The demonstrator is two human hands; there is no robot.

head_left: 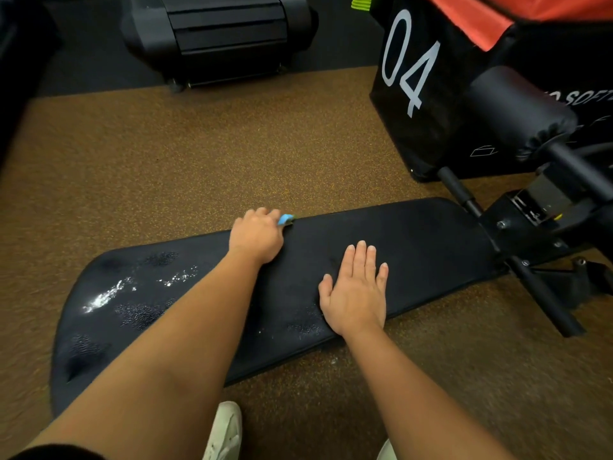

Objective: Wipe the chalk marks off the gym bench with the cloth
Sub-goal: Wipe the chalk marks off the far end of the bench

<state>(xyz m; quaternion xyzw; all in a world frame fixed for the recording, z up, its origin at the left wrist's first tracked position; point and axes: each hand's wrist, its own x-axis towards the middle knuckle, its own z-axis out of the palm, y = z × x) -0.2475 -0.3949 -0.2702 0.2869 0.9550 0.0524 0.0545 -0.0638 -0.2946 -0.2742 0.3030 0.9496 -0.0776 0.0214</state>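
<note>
The black padded gym bench (431,247) lies across the view from lower left to right. White chalk marks (106,297) and damp patches show on its left end. My left hand (257,235) is curled round a blue cloth (285,220) at the bench's far edge, near the middle; only a small corner of the cloth shows past my fingers. My right hand (356,290) rests flat on the pad near its front edge, fingers straight and together, holding nothing.
The bench's black metal frame and roller pad (517,114) stand at the right. A black soft box marked 04 (411,61) sits behind them. A black machine (219,38) is at the top. Brown speckled floor (166,161) surrounds the bench. My white shoes (225,433) are at the bottom.
</note>
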